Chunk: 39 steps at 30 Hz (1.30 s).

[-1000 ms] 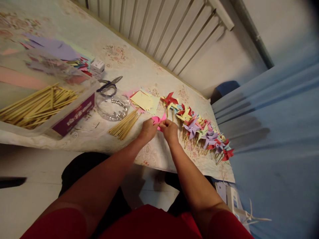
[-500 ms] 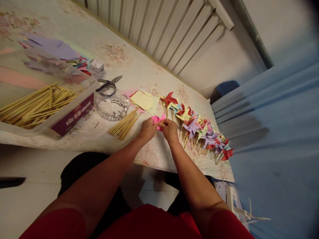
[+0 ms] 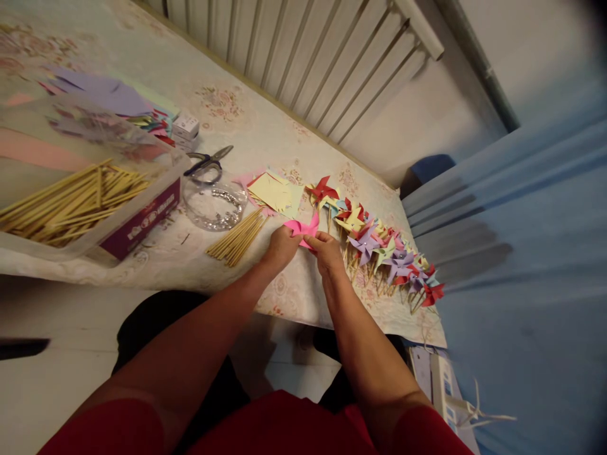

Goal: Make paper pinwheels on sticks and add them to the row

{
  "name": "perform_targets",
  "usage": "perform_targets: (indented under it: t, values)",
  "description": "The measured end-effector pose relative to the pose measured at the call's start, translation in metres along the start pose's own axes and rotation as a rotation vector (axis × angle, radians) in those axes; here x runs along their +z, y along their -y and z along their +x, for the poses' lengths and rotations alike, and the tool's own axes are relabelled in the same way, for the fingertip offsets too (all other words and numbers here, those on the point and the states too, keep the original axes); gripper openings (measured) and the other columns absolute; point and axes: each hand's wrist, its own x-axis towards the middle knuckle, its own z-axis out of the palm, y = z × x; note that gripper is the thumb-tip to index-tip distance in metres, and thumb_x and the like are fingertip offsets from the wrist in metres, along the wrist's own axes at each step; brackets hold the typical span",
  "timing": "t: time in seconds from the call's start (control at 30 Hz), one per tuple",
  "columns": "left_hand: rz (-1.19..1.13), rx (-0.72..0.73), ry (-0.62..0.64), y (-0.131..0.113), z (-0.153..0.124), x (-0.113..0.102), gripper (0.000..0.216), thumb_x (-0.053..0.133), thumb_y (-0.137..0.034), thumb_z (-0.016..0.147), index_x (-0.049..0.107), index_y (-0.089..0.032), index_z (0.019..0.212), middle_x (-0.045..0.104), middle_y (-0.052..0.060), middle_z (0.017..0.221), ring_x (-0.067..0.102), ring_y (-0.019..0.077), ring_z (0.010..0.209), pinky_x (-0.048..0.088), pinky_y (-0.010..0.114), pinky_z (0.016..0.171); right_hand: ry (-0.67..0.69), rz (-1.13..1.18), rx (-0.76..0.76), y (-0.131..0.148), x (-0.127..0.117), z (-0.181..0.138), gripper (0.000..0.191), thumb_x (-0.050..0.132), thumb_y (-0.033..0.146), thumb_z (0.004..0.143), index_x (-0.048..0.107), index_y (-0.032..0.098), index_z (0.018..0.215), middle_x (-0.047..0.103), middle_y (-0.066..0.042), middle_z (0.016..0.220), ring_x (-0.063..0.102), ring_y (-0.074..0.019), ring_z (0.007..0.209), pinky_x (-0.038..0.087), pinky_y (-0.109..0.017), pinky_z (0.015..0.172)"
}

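A bright pink paper pinwheel [image 3: 306, 226] with curled blades is pinched between my two hands above the cloth-covered table. My left hand [image 3: 282, 246] grips its left side, and my right hand [image 3: 325, 248] holds its lower right part with thumb and fingers. The pinwheel's centre is partly covered by my fingers. Left of my hands lies a bundle of thin wooden sticks [image 3: 237, 238]. Just beyond them is a stack of pale yellow paper squares [image 3: 272, 191]. Rows of finished pinwheels on sticks [image 3: 365, 243] lie close to my right hand.
At the left stands a clear plastic box [image 3: 118, 243] of sticks. Near it are a round clear dish of small metal pieces [image 3: 215, 207], scissors [image 3: 208, 163], small white boxes [image 3: 185, 126] and purple paper [image 3: 95, 88]. A radiator [image 3: 284, 57] and a blue curtain [image 3: 512, 272] border the table.
The pink pinwheel shows more of its blades now. My right hand has shifted slightly right and its grip has moved to the lower edge; my left hand has barely moved.
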Motion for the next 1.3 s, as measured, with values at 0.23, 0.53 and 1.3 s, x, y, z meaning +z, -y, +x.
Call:
perform_targets:
  t: [0.23,0.53,1.3]
  values:
    - [-0.106,-0.016,0.052,0.003,0.0,0.001,0.028,0.061,-0.031,0.069,0.041,-0.019,0.054,0.036,-0.005,0.052,0.031,0.0086,0.052,0.02,0.023,0.049,0.017,0.03,0.033,0.009,0.0,-0.001,0.029,0.076,0.039,0.054,0.067,0.018,0.071,0.064,0.003,0.066,0.052,-0.0109,0.061,0.042,-0.024,0.063]
    - [-0.135,0.017,0.06,0.002,0.001,0.002,0.015,0.06,-0.022,0.067,0.046,-0.019,0.064,0.043,-0.006,0.054,0.036,0.0087,0.052,0.026,0.022,0.05,0.1,0.073,0.019,0.003,-0.008,0.004,0.026,0.076,0.036,0.055,0.068,0.018,0.073,0.066,0.003,0.068,0.056,-0.0121,0.062,0.046,-0.027,0.069]
    - [-0.486,-0.1,0.272,0.006,-0.001,0.004,0.024,0.071,-0.03,0.058,0.053,-0.016,0.064,0.05,-0.004,0.058,0.045,0.0091,0.056,0.034,0.022,0.055,0.067,0.066,-0.012,-0.003,-0.01,-0.003,0.023,0.072,0.034,0.061,0.069,0.018,0.076,0.067,0.002,0.07,0.057,-0.0124,0.062,0.046,-0.027,0.067]
